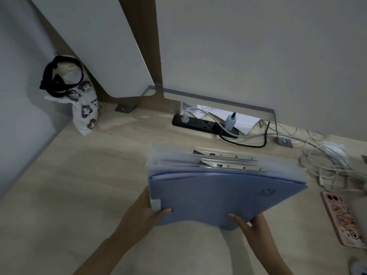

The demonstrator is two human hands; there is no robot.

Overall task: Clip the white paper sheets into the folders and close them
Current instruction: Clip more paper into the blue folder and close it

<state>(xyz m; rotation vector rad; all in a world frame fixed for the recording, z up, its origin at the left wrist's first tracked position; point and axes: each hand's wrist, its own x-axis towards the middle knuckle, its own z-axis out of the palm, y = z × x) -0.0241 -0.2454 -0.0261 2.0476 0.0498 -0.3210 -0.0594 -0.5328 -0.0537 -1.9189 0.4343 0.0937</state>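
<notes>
One phone (342,220) — cables (327,165) — beside folders (218,197)

Phone (342,219) right of seemingly stacked folders (218,193)

folders (224,195): blue stack, metal clips (228,155) at far edge | left hand (143,213) grips near-left corner | right hand (252,227) grips near-right corner | phone (343,217) right of folders | power strip (204,126) behind | bag (79,96) far behind-left

Matt blue plastic folders (224,197) with shiny metal clips (228,164) above a pale wood-grain desk (79,175).
</notes>
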